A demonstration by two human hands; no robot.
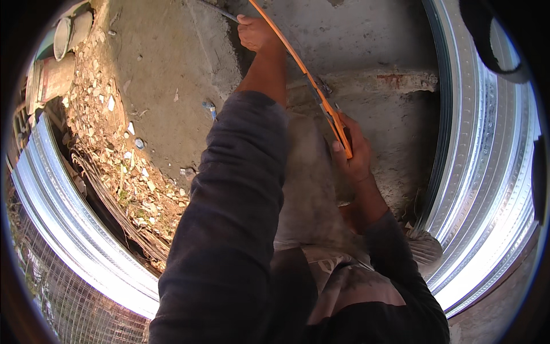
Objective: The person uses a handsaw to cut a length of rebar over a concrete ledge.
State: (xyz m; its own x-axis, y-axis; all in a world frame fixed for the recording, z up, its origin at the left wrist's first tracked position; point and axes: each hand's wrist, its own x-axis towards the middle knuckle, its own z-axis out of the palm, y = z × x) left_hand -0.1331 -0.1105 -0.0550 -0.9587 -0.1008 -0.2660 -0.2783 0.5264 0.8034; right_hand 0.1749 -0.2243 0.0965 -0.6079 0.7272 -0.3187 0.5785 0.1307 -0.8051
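My right hand (355, 150) is wrapped round the lower end of a long, thin orange saw (325, 105), which I see nearly edge-on. From there its frame slants up and left past the top edge of the view, so its far end is out of sight. Farther ahead, my left hand (255, 33) is closed beside the saw, on the end of a thin grey rod (216, 8) that runs off up and left. My left forearm and palm hide part of that grip. Grey concrete (366, 34) lies beneath both hands.
Ribbed shiny metal sheets or channels (481, 172) curve along the right side, and more metal strips (74, 221) lie at lower left above wire mesh (74, 304). Wood chips and litter (137, 178) cover the ground at left. Buckets (62, 39) stand at upper left.
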